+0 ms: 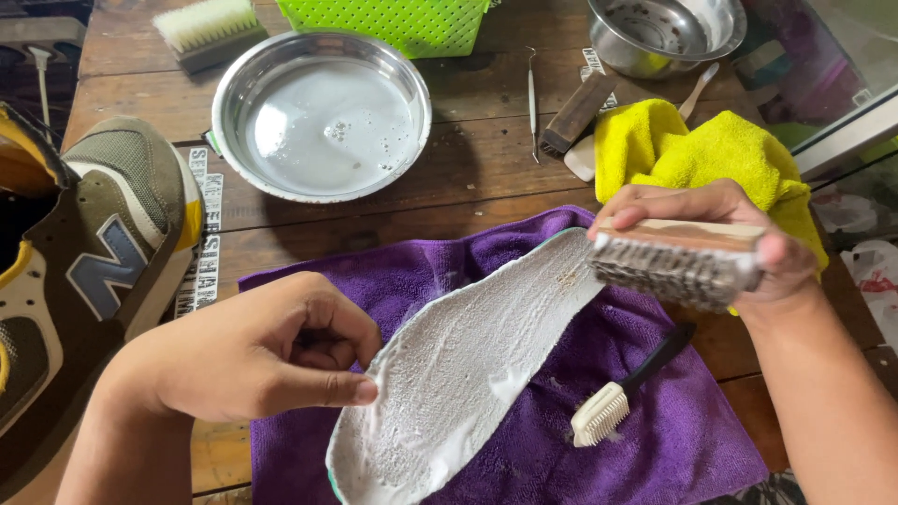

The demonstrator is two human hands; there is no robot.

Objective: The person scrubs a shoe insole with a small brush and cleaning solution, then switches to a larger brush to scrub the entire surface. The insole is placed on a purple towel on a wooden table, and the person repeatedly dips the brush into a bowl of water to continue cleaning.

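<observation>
A shoe insole (pixel 458 374) covered in white foam lies on a purple cloth (pixel 673 430). My left hand (pixel 262 351) rests at the insole's left edge, thumb and fingertips pressing on its rim. My right hand (pixel 720 229) grips a wooden-backed scrubbing brush (pixel 678 262) with its bristles facing down, just above the insole's far end. A small brush with a black handle and pale bristles (pixel 622 393) lies on the cloth beside the insole.
A steel bowl of soapy water (pixel 323 112) stands behind the cloth. An olive and tan sneaker (pixel 89 252) sits at the left. A yellow cloth (pixel 692 150), a second steel bowl (pixel 664 33), a green basket (pixel 402 23), a metal pick (pixel 532 93) and another brush (pixel 206 28) lie further back.
</observation>
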